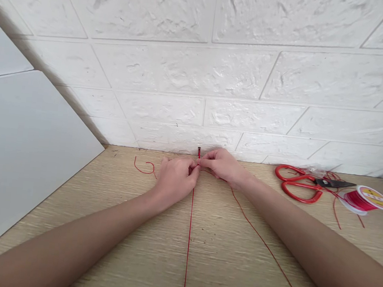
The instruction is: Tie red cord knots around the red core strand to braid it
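My left hand (178, 175) and my right hand (221, 165) meet at the back of the wooden table, close to the wall. Both pinch thin red cord at one spot, just below a small dark peg (199, 149) that the cord is fastened to. From between my fingers a straight red cord (188, 248) runs down toward me. Another red strand (257, 231) slants from under my right hand to the lower right. A curled loose end (145, 172) lies left of my left hand. The exact crossing of the strands is hidden by my fingertips.
Scissors with orange-red handles (300, 198) lie at the right, beside a spool of red cord (365, 200) with loose ends around it. A white brick-pattern wall (185, 70) rises behind the table (125, 255). A pale grey panel (26, 153) stands at the left.
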### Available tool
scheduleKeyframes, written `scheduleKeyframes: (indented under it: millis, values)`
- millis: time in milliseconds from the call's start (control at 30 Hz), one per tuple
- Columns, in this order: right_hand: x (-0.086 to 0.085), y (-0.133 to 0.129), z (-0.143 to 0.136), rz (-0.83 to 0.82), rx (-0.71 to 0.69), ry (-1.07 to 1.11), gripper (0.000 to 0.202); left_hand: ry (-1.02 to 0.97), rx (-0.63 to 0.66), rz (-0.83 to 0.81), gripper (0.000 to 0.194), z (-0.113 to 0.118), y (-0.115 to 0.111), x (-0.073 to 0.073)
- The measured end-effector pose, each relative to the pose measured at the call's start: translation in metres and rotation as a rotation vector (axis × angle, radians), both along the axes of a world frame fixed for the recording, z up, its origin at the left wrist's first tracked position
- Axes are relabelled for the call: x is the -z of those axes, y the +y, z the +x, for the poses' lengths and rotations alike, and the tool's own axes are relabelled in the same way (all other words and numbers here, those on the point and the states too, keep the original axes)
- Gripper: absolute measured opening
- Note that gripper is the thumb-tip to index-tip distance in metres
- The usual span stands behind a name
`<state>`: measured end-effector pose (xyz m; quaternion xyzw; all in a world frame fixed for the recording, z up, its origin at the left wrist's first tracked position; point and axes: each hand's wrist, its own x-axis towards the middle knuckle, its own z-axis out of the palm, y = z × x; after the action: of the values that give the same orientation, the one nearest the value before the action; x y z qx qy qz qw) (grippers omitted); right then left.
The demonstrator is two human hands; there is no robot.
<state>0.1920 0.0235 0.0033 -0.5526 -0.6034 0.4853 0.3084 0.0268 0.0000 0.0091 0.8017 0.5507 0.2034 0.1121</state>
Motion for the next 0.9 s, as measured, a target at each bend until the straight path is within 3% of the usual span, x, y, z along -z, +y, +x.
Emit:
scheduleKeyframes:
  millis: [433, 900]
  values:
    - [0.0022, 0.0012, 0.0010, 0.001, -0.007, 0.013, 0.029, 0.146, 0.042, -0.015, 0.038, -0.0016, -0.0008, 0.0076]
    - [0.0036, 0.0020, 0.0011, 0.033, -0.013, -0.010, 0.031, 0.149, 0.043, -0.042, 0.039, 0.0001, -0.0011, 0.0054]
